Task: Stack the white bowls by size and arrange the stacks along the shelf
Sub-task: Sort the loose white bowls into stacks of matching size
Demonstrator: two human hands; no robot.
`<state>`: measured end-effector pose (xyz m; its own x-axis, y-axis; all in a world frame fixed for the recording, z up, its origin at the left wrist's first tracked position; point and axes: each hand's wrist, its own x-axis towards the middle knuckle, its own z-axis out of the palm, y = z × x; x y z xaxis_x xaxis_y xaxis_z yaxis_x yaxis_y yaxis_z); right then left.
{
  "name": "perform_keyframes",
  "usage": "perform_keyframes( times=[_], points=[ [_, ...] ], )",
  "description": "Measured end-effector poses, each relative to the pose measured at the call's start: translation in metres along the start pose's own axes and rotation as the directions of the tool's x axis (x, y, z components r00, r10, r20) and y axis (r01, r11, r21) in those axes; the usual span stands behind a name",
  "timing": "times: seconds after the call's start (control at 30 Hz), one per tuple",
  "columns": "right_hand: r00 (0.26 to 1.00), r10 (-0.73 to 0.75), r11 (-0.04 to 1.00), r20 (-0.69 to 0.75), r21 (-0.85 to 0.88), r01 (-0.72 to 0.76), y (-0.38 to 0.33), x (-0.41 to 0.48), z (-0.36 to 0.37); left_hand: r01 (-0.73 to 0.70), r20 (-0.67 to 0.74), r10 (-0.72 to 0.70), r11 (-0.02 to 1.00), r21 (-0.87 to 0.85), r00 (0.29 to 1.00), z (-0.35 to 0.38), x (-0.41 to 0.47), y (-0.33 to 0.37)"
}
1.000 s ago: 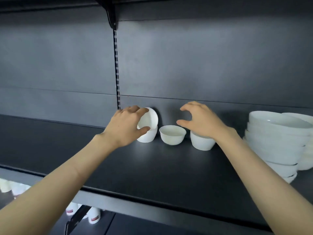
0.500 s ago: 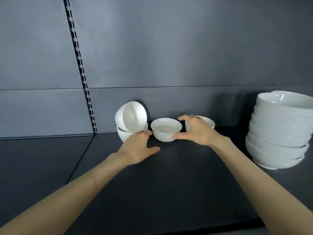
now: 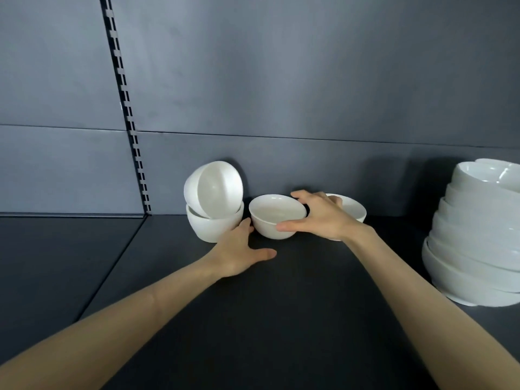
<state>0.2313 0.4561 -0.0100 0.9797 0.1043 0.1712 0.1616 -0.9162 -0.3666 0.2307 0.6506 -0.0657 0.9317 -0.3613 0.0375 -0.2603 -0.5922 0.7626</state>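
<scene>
Between fingers (image 3: 301,196) of right hand (image 3: 323,218): middle bowl (image 3: 271,218).

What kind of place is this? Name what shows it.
Likely shop display shelving: a dark shelf, a slotted upright in the back panel, and a tall stack of large bowls beside small bowls.

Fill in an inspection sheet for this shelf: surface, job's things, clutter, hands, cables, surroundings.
Surface: dark matte shelf, panel seam at left.
Job's things: four small white bowls at the back. The tilted bowl lies on its side in the upright left bowl; the middle bowl stands alone; the right bowl is partly hidden behind the hand. The stack of large bowls at far right sits unevenly.
Clutter: nothing seen.
Hands: left hand flat, fingertips between the left and middle bowls, contact unclear. Right hand grips the middle bowl, thumb in front, fingers over the far rim.
Cables: nothing seen.
Surroundings: dark back panel, slotted upright.
</scene>
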Motion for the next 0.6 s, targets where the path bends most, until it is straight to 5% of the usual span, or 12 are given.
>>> perform_keyframes(
  times=[0.4, 0.6],
  points=[
    [0.998, 0.031, 0.986, -0.051, 0.165, -0.022, -0.001, -0.013, -0.006, -0.023, -0.227, -0.044, 0.958, -0.284, 0.973, 0.012, -0.009, 0.009],
    [0.993, -0.001, 0.96, -0.115, 0.277, 0.033, -0.02, -0.053, -0.047, -0.135, -0.266, 0.043, 0.932, -0.337, 0.963, 0.01, -0.025, 0.033]
  ],
)
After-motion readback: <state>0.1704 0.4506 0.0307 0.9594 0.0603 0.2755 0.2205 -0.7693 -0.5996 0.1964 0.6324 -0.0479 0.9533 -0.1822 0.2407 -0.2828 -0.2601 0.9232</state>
